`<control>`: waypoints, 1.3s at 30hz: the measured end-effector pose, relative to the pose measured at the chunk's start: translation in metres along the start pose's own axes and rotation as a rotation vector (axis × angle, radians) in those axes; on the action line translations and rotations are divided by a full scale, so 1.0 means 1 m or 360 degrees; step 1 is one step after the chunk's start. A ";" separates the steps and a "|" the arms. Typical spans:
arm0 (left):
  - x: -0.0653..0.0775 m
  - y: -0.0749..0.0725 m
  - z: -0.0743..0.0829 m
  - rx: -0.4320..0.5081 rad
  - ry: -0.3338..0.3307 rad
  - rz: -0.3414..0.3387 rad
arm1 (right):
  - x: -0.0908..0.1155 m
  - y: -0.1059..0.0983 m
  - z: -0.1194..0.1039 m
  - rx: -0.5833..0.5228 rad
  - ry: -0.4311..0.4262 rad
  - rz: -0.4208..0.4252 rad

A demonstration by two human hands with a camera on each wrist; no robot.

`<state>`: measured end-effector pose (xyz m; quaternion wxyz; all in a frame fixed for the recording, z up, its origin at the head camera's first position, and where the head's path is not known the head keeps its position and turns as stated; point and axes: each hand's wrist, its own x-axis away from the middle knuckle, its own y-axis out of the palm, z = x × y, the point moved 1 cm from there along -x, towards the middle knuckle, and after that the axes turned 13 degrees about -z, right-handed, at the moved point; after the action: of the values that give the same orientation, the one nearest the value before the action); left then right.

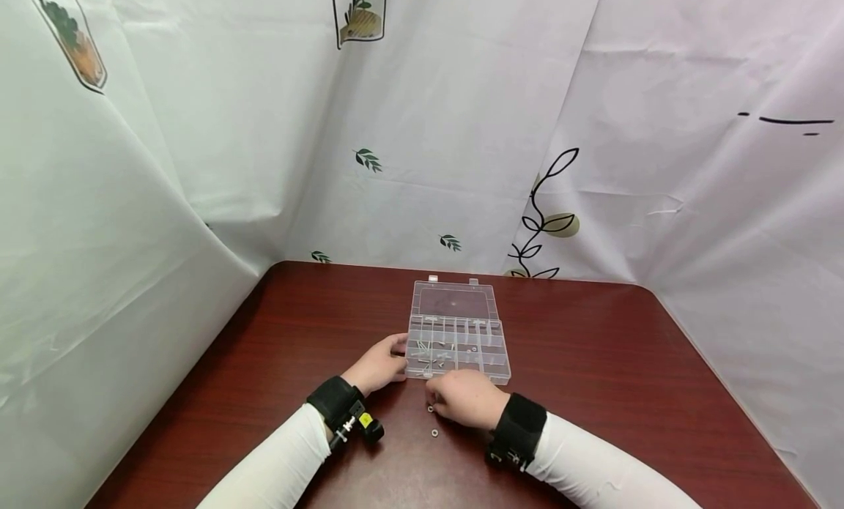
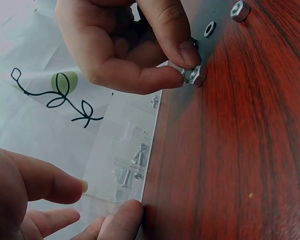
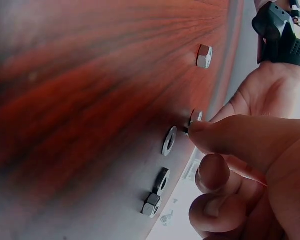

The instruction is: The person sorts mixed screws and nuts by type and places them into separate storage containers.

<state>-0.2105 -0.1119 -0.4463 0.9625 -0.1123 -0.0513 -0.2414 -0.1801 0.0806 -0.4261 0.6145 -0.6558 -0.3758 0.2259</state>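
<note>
A clear plastic compartment box (image 1: 504, 362) lies on the table with its lid (image 1: 455, 302) folded back. My left hand (image 1: 379, 364) holds the box by its left end, fingers and thumb on either side of the wall. Small screws (image 2: 126, 179) lie in its left compartments. In front of the box, my right hand (image 1: 468, 398) is low over the table. Its thumb and forefinger pinch a small metal hex nut (image 2: 197, 76) at the tabletop. Another hex nut (image 3: 205, 56) and a flat washer (image 3: 169, 141) lie close by.
A second washer (image 3: 162, 181) and a further nut (image 3: 151, 205) lie beside each other on the dark red wooden table (image 1: 580, 348). White patterned cloth (image 1: 455, 128) hangs behind and along the sides of the table. Both wrists wear black straps (image 1: 521, 425) with cameras.
</note>
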 end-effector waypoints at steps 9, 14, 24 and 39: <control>0.002 0.001 0.001 0.0014 -0.0003 0.0000 | -0.002 0.003 0.004 0.0001 0.0035 -0.0040; 0.001 0.000 0.001 0.0016 -0.0016 -0.0005 | -0.002 0.003 0.005 0.0004 0.0039 -0.0046; -0.002 -0.001 -0.003 0.0000 -0.0007 -0.0016 | 0.000 0.001 0.009 -0.0029 0.0045 -0.0024; -0.001 -0.002 -0.001 -0.0006 -0.0025 -0.0013 | 0.015 -0.027 0.047 -0.0120 0.0240 0.0246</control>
<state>-0.2124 -0.1135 -0.4475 0.9609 -0.1159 -0.0588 -0.2445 -0.2118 0.1209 -0.4043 0.5967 -0.7206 -0.2851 0.2084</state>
